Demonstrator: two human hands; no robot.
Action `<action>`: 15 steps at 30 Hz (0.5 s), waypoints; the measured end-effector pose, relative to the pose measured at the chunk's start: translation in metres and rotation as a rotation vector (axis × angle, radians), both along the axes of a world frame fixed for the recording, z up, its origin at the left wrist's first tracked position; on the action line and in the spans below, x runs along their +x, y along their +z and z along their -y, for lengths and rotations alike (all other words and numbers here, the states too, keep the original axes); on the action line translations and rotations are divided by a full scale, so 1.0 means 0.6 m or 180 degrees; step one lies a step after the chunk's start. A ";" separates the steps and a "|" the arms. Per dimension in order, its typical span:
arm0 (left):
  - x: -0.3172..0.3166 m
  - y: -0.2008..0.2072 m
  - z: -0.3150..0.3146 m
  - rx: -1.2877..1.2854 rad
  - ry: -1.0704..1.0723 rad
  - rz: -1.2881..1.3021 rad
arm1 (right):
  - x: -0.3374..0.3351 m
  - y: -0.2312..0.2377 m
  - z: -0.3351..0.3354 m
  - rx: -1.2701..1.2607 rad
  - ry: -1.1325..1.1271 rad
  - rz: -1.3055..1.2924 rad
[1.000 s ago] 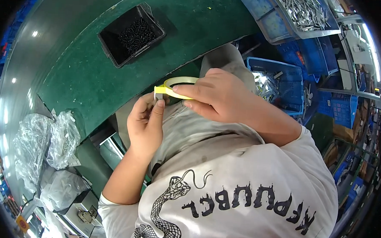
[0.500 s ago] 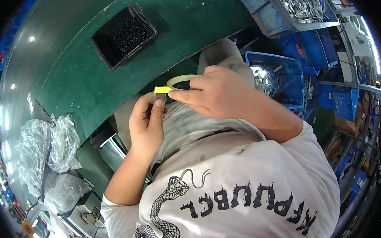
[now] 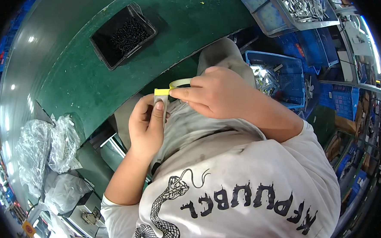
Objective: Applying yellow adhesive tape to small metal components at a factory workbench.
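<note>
Upright in my left hand [image 3: 146,127] is a flat, pale grey strip [image 3: 160,98], pinched between thumb and fingers. Bright yellow tape [image 3: 161,92] lies across its top end. That tape runs on to a tape roll [image 3: 180,81], which my right hand [image 3: 221,94] grips. The right index finger points left and touches the tape beside the strip's end. Fingers hide much of the roll. Both hands are above my lap, near the green table's edge.
A black bin [image 3: 125,37] of small dark parts sits on the green table [image 3: 182,23]. At right are a blue basket [image 3: 284,59] with metal pieces and a raised tray of metal parts [image 3: 302,8]. Clear plastic bags [image 3: 64,144] lie at the left.
The grey strip has turned in my left hand, showing more of its broad face. The tape roll has tilted, so less of its ring shows. My hands have barely moved.
</note>
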State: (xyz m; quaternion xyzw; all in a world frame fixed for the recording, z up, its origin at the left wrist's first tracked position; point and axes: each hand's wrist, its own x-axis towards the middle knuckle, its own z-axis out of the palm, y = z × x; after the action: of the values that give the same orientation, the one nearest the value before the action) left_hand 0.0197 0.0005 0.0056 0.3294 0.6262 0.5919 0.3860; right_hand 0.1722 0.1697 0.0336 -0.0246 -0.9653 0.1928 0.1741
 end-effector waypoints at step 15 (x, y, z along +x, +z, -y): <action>-0.014 0.007 -0.009 0.0073 -0.0110 -0.2147 | -0.004 0.006 0.014 0.0116 -0.0096 0.0126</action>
State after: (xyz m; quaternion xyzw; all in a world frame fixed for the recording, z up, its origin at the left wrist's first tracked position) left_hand 0.0113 0.0058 0.0095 0.5216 0.7063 0.4499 0.1634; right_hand 0.1697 0.1613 0.0372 -0.0398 -0.9715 0.1720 0.1582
